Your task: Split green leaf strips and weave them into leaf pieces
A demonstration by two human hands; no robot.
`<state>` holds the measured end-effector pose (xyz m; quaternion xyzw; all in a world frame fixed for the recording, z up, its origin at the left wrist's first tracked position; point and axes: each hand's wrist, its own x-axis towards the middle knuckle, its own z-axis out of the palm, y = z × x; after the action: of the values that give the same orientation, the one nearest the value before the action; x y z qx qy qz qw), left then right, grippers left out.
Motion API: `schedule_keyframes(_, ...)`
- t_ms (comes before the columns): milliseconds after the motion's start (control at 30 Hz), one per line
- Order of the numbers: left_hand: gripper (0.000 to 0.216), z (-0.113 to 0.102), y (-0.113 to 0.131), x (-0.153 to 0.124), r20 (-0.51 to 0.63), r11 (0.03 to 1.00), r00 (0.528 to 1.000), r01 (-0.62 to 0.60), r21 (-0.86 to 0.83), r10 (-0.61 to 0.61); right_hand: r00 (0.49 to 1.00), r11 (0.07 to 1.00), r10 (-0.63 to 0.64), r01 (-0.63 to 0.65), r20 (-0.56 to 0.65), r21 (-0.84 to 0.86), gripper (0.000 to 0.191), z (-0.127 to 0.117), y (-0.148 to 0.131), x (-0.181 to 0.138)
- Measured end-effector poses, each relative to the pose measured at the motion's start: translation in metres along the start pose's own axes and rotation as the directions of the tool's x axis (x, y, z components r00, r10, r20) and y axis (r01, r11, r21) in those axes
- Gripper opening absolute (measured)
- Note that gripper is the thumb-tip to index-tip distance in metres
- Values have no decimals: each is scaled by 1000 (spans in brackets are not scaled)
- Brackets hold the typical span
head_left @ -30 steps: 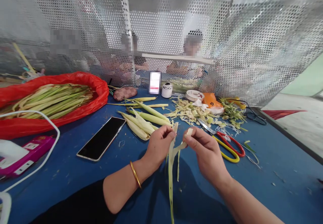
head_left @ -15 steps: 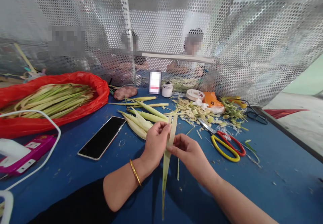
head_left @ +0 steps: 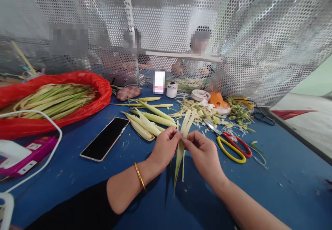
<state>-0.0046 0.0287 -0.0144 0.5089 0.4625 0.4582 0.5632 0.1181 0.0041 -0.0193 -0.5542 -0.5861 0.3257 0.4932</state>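
Note:
My left hand [head_left: 166, 147], with a gold bangle at its wrist, pinches a long pale green leaf strip [head_left: 178, 164] near its middle. Opposite it, my right hand [head_left: 202, 150] grips the same strip between thumb and fingers. The strip's upper end is split into ribbons that fan out above my fingertips, and its pointed end hangs down over the table. A thinner sliver dangles beside it. Just beyond my left hand lie several pale green husk-like leaves [head_left: 142, 126]. Scissors [head_left: 230, 147] with one yellow and one red handle rest to the right of my right hand.
A red plastic bag [head_left: 103, 85] full of long leaves stands at left. Near it are a black-screened phone [head_left: 105, 140] and a purple power strip [head_left: 33, 155] with a white cable. Leaf scraps, a tape roll [head_left: 201, 95] and an orange packet [head_left: 218, 100] lie before the perforated metal screen [head_left: 171, 22]; people sit behind it.
Both hands have moved slightly right, and their fingertips have come closer together on the strip. Its split upper end now spreads wider, and less of the tail hangs below.

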Motion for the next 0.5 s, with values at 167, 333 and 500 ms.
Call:
schedule_keyframes(167,22,0,-3,0,0,1000,1000,1,-24,-1,993,991,-113,111,-24,-78,19,-1,-1,-5)
schedule_keyframes(333,17,-1,-7,3,-69,999,997,-17,-44,14,992,990,-128,126,-18,-56,13,-2,-5,-5)
schedule_keyframes(500,20,-2,-6,4,-105,987,986,-122,104,133,998,999,37,-38,55,6,24,3,-1,0)
